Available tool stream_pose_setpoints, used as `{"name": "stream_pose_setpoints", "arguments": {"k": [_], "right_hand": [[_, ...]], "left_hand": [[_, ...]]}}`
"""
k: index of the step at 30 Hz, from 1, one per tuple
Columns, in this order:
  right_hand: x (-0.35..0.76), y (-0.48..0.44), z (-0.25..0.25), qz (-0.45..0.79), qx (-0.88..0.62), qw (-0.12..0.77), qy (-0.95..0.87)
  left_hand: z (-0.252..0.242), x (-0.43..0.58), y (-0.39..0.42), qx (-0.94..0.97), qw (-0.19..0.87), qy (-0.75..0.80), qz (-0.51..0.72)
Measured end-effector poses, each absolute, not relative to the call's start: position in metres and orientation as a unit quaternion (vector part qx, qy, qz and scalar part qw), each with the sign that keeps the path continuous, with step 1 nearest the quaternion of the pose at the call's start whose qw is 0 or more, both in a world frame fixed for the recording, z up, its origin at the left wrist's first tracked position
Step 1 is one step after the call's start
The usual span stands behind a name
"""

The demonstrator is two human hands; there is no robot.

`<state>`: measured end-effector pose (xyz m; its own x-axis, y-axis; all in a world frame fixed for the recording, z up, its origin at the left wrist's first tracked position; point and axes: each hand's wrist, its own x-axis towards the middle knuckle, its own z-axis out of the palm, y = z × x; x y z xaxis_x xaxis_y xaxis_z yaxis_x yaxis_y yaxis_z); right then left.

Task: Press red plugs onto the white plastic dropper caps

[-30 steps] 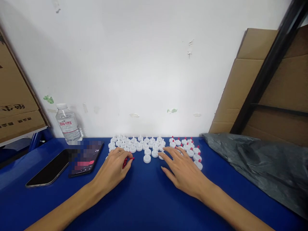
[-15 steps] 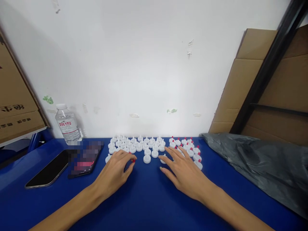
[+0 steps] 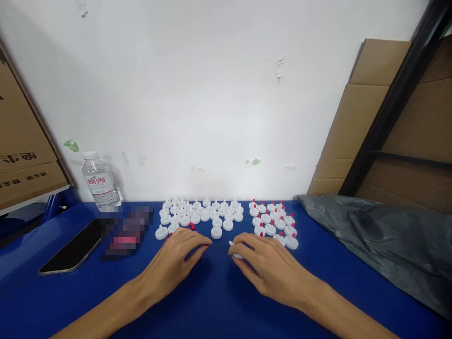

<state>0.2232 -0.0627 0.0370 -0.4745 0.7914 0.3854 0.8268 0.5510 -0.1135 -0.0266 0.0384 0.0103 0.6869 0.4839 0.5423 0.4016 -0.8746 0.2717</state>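
My left hand (image 3: 175,254) is closed in a pinch, with a bit of red, a small red tip cap (image 3: 206,245), just showing at its fingertips. Across a narrow gap, my right hand (image 3: 270,266) grips a white nozzle cap (image 3: 237,256) on its side, its spout pointing up and left. Bare white nozzle caps (image 3: 216,233) stand in a group between the hands and the wall. Loose red tip caps (image 3: 191,226) lie behind my left hand, which partly hides them. Beyond my right hand stand several white caps with red tips (image 3: 270,229).
A water bottle (image 3: 101,183) and two phones, one dark (image 3: 72,249) and one blurred out (image 3: 129,233), are at the left. Grey plastic sheeting (image 3: 374,240) covers the right side. Cardboard (image 3: 353,127) leans by a white wall (image 3: 226,94) at the back.
My right hand has taken hold of a white nozzle cap and drawn it towards me. My left hand has moved right with the red tip cap, uncovering loose red ones behind it.
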Motion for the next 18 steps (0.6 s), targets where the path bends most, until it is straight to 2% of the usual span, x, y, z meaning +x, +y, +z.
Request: {"name": "stream_pose_setpoints", "arguments": {"k": [9, 18], "right_hand": [[0.219, -0.065, 0.033, 0.047, -0.454, 0.269, -0.848], [0.219, -0.064, 0.027, 0.038, -0.403, 0.323, -0.855]], "left_hand": [[0.013, -0.02, 0.023, 0.913, 0.119, 0.198, 0.337], [0.016, -0.014, 0.012, 0.912, 0.163, 0.19, 0.326]]}}
